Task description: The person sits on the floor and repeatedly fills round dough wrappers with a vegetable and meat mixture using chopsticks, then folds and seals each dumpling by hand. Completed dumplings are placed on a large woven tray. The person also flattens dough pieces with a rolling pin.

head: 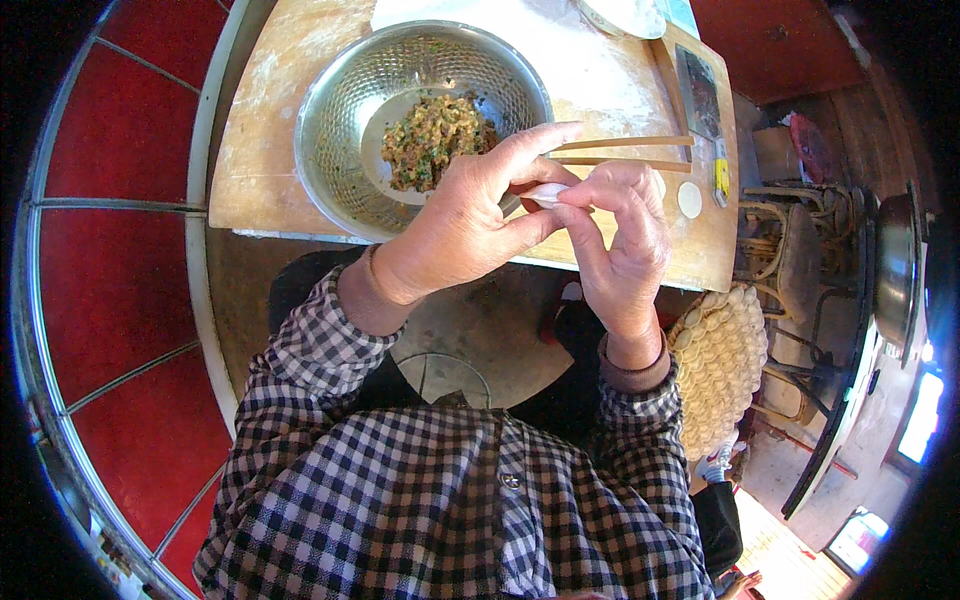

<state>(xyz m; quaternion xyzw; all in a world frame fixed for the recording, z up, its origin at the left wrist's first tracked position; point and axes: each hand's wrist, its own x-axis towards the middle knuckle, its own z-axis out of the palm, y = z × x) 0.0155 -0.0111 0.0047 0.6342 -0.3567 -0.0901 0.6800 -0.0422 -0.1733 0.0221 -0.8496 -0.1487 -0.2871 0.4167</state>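
Observation:
Both hands meet over the table's near edge, beside the steel bowl's rim. Pinched between their fingertips is a small folded dumpling (pixel 546 196) of pale dough. My left hand (pixel 457 225) supports it from the left, while my right hand (pixel 630 225) presses the dough edge with thumb and forefinger. A pair of wooden chopsticks (pixel 630 142) runs right from behind my left fingers; what bears their hidden ends cannot be seen. Minced filling with green bits (pixel 439 139) lies in the large steel bowl (pixel 337 97). A round dough wrapper (pixel 689 200) lies right of my right hand, another partly hidden behind it.
Flour dusts the wooden table (pixel 259 165). A dark flat slab (pixel 699 90) and a yellow-handled cutter (pixel 721 172) lie along its right side. Below right, a tray bears many rows of dumplings (pixel 716 367). Stacked chairs (pixel 795 247) and another person's shoe (pixel 716 461) are farther right.

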